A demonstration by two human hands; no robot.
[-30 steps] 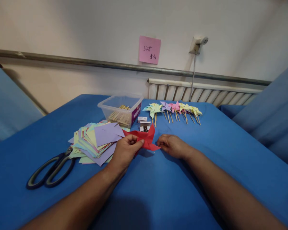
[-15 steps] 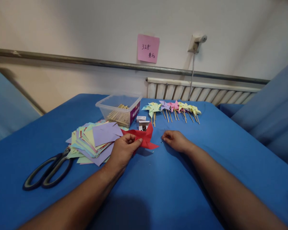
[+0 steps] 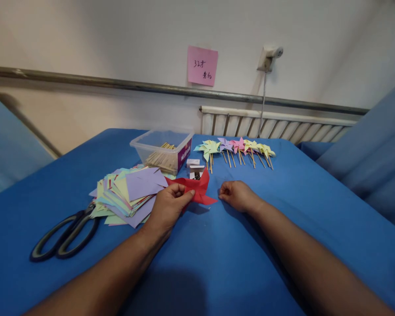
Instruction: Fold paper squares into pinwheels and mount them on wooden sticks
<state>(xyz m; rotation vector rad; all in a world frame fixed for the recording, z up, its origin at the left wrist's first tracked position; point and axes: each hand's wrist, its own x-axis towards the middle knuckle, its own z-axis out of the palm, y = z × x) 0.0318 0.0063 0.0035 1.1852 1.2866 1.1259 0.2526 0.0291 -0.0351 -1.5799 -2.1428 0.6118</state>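
Between thumb and fingers, my left hand pinches a red paper pinwheel with folded blades, held a little above the blue table cover. My right hand rests on the cover to the right of it, fingers curled and tips pressed together; whatever they grip is hidden. Just behind the pinwheel stands a small open box with tiny dark metal pieces in it. A stack of coloured paper sheets lies left of my left hand, a slit purple sheet on top.
Large scissors lie at the left beside the paper. Behind the stack is a clear plastic tub of wooden sticks, with a small closed box near it. Finished pinwheels on sticks line the back, before a radiator.
My right hand has shifted slightly left, and its fingertips now cover the spot where a tiny piece lay on the cover. My left hand keeps the red pinwheel in place.
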